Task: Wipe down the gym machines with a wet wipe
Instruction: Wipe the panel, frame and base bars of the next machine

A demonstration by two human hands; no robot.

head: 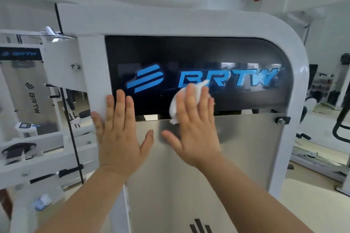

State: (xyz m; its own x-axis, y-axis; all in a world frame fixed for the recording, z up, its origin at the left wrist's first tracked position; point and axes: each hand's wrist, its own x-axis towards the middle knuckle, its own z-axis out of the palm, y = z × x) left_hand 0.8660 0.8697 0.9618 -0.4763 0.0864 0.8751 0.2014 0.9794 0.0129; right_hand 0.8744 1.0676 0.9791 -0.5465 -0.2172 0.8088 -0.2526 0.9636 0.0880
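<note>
White frame [295, 81] bounding panel's right.

I see a white machine frame [295, 81] around a glossy black panel [189, 53]. The panel carries blue BRTW lettering [227, 79], with a blue logo [145, 78] of three slanted stripes to its left. The wet wipe [175, 108] is white. Below, the cover plate [246, 147] is brushed silver-grey, with black bars [200, 228] at its near edge. A black cable [70, 125] runs down the left.
</note>
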